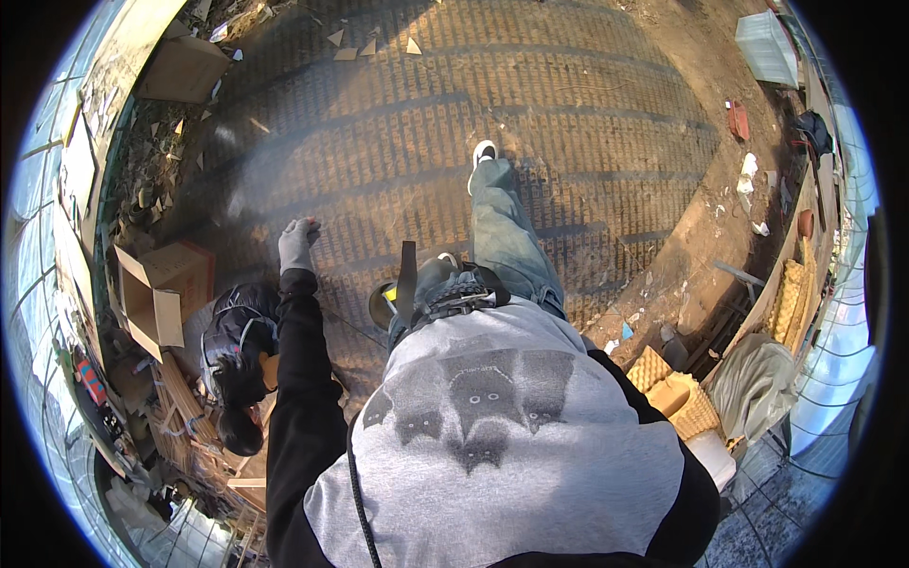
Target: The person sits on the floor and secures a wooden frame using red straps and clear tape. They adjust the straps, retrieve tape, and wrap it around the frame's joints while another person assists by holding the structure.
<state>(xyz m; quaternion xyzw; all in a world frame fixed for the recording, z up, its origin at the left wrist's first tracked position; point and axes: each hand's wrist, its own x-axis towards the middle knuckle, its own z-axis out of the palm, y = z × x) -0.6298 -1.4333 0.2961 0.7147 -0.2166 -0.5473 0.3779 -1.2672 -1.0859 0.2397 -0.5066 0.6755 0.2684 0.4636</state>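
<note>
My left hand point(298, 246), in a grey glove, hangs out to the left over the boarded floor point(587, 104). Its fingers look curled, and I make out nothing in them; a reddish spot shows at the fingertips. My right hand is out of sight; only part of the black right sleeve point(625, 379) shows beside the grey shirt point(530, 473). At my waist are a black belt point(464, 298), an upright black strap point(407, 275) and a round yellow-and-black item point(388, 295). One leg in faded jeans point(507, 213) stretches forward, its black-and-white shoe point(484, 154) on the floor.
To the left stand an open cardboard box point(166, 289) and a dark bundle point(251, 322) I cannot make out clearly. Another carton point(185, 71) sits farther off. On the right are yellow textured pieces point(682, 402), a grey plastic sheet point(757, 379) and a pale crate point(767, 47).
</note>
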